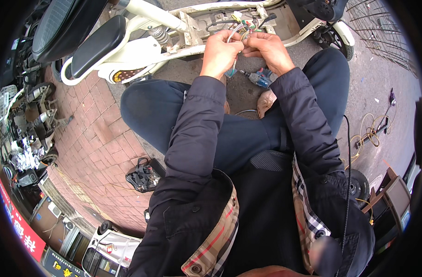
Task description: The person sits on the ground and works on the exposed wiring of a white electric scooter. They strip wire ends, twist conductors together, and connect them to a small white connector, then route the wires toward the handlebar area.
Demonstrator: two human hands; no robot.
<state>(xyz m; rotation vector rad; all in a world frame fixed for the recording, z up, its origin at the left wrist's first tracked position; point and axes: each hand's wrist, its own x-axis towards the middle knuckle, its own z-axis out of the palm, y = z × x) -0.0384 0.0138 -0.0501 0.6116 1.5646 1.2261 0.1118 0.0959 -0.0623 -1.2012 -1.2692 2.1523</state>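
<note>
Coloured wires (242, 31) pinched between both your hands, right at the open deck of the scooter (192, 23)

Those wires spill out of the scooter's open floor tray and run toward you, so the long run of the bundle points from the frame down into your fists. Your left hand (220, 53) is curled around the bundle from below with the strands coming up through the fingers; your right hand (266, 50) sits just beside it, fingertips pinching the loose ends, knuckles nearly touching the left. Both hands are about equally close, with the connectors just above them. Down between your knees a blue drill (261, 77) lies on the ground, near but not touched. Red brick paving (100, 147) is off to your left.
</note>
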